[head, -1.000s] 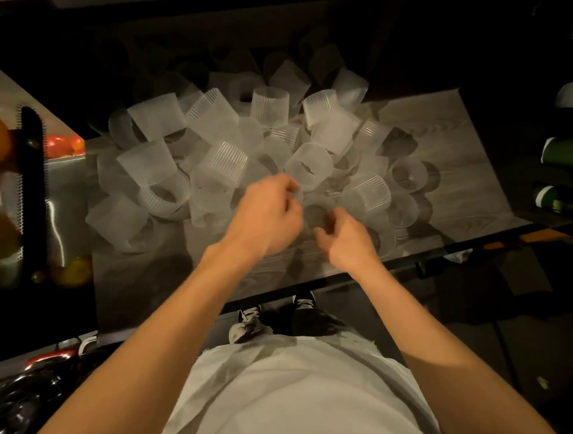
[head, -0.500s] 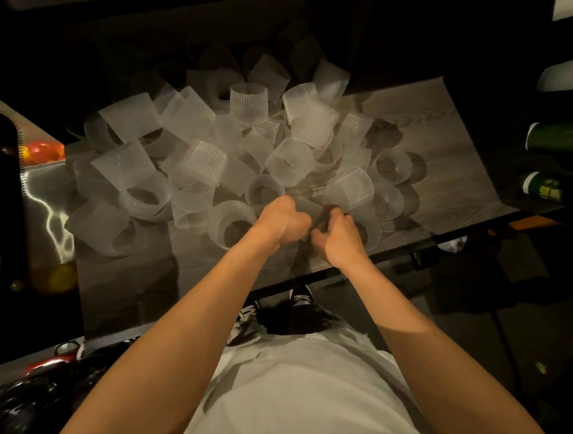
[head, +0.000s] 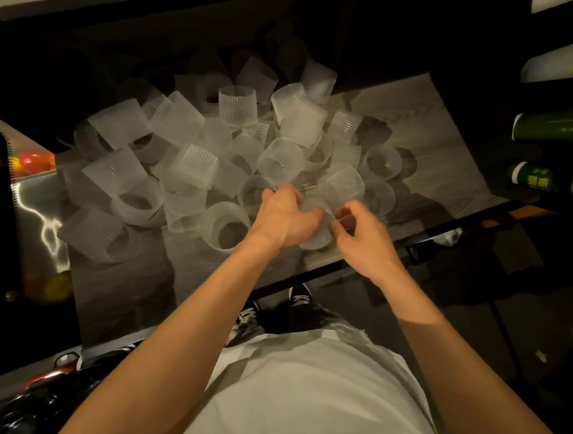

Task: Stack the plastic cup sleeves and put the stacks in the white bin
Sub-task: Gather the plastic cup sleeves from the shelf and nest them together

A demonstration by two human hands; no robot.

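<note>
Several translucent ribbed plastic cup sleeves (head: 195,165) lie in a loose pile on a grey wood-grain table (head: 425,134). Near the table's front edge my left hand (head: 283,218) grips one cup sleeve (head: 314,231), fingers curled over its rim. My right hand (head: 360,234) pinches the same sleeve from the right side with thumb and forefinger. Another sleeve (head: 226,225) lies on its side just left of my left hand. No white bin is in view.
Green bottles (head: 555,123) lie on dark shelves at the right. A shiny metal surface (head: 36,210) with red and yellow fruit (head: 32,162) sits at the left. The table's front edge (head: 308,277) runs just below my hands; shoes show under it.
Both hands drew together on one sleeve at the pile's near edge, and now they have spread slightly with the sleeve held between them. The camera view has shifted a little.
</note>
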